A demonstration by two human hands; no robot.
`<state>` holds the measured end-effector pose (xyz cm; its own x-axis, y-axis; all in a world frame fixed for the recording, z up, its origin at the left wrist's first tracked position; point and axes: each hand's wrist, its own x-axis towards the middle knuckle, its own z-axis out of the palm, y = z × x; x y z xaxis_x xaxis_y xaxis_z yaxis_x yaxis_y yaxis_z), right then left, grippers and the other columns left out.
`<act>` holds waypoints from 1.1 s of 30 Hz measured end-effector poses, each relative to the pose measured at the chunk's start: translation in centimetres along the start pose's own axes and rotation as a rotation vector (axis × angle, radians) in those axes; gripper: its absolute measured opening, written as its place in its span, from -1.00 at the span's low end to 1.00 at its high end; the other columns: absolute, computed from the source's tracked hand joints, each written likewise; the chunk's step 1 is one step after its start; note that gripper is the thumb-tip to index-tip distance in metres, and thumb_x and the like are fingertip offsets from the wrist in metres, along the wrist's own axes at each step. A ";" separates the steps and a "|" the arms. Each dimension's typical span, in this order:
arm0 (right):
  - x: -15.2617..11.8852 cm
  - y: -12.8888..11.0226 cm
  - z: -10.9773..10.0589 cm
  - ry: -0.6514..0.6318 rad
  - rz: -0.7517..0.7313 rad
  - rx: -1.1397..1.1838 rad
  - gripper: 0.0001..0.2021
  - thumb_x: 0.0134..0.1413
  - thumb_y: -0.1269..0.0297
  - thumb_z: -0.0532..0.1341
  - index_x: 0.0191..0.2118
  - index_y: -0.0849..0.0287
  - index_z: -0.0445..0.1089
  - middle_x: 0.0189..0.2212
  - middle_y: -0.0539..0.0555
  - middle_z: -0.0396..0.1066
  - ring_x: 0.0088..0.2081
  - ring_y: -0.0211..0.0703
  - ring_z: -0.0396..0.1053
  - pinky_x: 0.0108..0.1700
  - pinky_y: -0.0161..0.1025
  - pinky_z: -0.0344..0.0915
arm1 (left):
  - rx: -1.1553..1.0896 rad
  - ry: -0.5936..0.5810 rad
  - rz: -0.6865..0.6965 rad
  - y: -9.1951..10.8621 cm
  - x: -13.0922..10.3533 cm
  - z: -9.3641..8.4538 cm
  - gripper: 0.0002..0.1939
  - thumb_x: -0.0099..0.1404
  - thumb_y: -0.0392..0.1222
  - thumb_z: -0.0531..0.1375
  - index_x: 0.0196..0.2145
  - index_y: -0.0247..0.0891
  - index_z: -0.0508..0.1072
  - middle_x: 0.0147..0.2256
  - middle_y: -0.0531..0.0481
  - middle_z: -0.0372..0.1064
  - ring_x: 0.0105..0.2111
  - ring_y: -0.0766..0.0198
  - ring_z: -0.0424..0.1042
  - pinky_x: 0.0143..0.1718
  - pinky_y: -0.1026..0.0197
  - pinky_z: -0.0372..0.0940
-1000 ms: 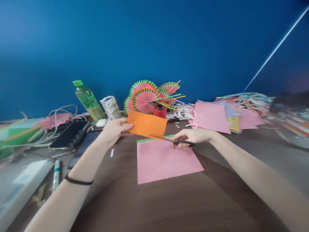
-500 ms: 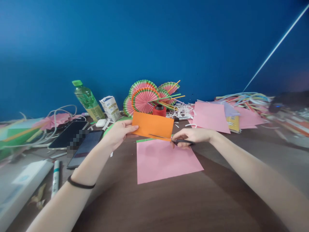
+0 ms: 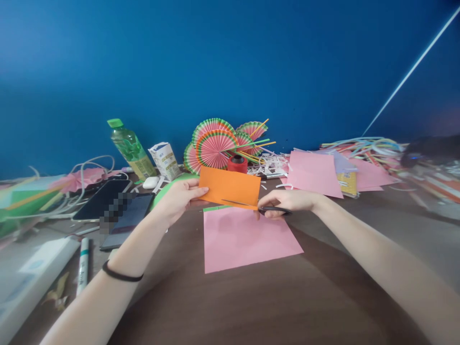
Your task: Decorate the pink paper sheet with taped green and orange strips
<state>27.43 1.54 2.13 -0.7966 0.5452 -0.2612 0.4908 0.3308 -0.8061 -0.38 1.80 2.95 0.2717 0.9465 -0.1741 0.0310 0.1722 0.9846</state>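
Left hand: thumb and fingers pinch the left edge of the orange paper. Right hand: fingers closed about the dark handles of the scissors, just beside the paper's lower right corner. Orange paper is up off the tabletop, between the two sets of fingers, above the far edge of the pink sheet. Green strip on that edge, below and right of the left fingertips; red spool beyond the paper; pleated fans behind, past the left fingers. Blades lie along the paper's lower edge. Judgement on cutting well: left pinch firm but flat, sheet lightly taut, no buckle; blades parallel to the lower edge for an even margin; long, smooth closes, left fingertips clear of the blade line. Paper's long axis runs from left fingers towards right fingers, right end dipping slightly, broad face towards the wearer. Scissors' long axis runs nearly alongside, tips pointing left, towards the left hand.
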 end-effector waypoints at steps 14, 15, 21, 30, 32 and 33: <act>0.0 0.3 0.0 0.037 -0.009 0.100 -0.66 0.02 0.11 0.14 -0.22 0.31 0.39 -0.61 -0.07 0.11 -0.59 -0.43 0.00 -0.53 -0.37 -0.04 | -0.019 0.003 0.016 0.0 0.0 0.0 -0.71 0.04 -0.30 0.25 -0.21 -0.30 0.48 -0.28 -0.07 0.50 -0.33 0.25 0.49 -0.19 0.25 0.39; 0.0 0.2 0.0 0.043 -0.007 0.097 -0.66 0.02 0.11 0.14 -0.22 0.30 0.40 -0.61 -0.08 0.11 -0.59 -0.43 0.00 -0.53 -0.37 -0.04 | -0.021 0.007 0.017 0.1 0.0 0.1 -0.71 0.04 -0.30 0.25 -0.21 -0.30 0.48 -0.28 -0.07 0.50 -0.33 0.25 0.49 -0.18 0.25 0.39; -0.1 0.0 0.1 0.078 0.005 0.102 -0.66 -0.01 0.12 0.15 -0.22 0.31 0.41 -0.64 -0.08 0.11 -0.60 -0.43 0.00 -0.54 -0.37 -0.04 | -0.035 0.006 0.026 0.2 -0.1 0.2 -0.70 0.04 -0.30 0.25 -0.20 -0.31 0.48 -0.27 -0.08 0.50 -0.33 0.25 0.49 -0.20 0.26 0.39; -0.3 0.0 -0.2 0.091 0.029 0.099 -0.67 -0.05 0.12 0.17 -0.24 0.29 0.42 -0.66 -0.10 0.09 -0.62 -0.43 -0.05 -0.56 -0.37 -0.10 | -0.003 -0.003 0.029 0.4 -0.3 0.1 -0.68 0.01 -0.26 0.28 -0.21 -0.29 0.47 -0.27 -0.09 0.50 -0.33 0.24 0.49 -0.21 0.25 0.38; -0.3 0.1 -0.3 0.089 0.038 0.091 -0.66 -0.06 0.11 0.18 -0.25 0.30 0.42 -0.67 -0.10 0.09 -0.62 -0.44 -0.05 -0.57 -0.37 -0.11 | 0.027 0.010 0.014 0.5 -0.4 0.0 -0.67 -0.01 -0.25 0.29 -0.22 -0.28 0.47 -0.30 -0.08 0.50 -0.36 0.24 0.49 -0.25 0.25 0.39; -0.3 0.1 -0.3 0.085 0.042 0.093 -0.65 -0.06 0.11 0.18 -0.25 0.30 0.42 -0.67 -0.11 0.08 -0.62 -0.44 -0.05 -0.57 -0.37 -0.11 | 0.046 0.018 0.004 0.6 -0.4 -0.1 -0.67 -0.03 -0.25 0.30 -0.23 -0.28 0.48 -0.31 -0.06 0.50 -0.37 0.24 0.49 -0.28 0.26 0.39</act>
<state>27.85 1.62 2.28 -0.7410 0.6220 -0.2530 0.4852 0.2355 -0.8421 -0.53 1.55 3.65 0.2545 0.9520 -0.1701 0.0748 0.1560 0.9849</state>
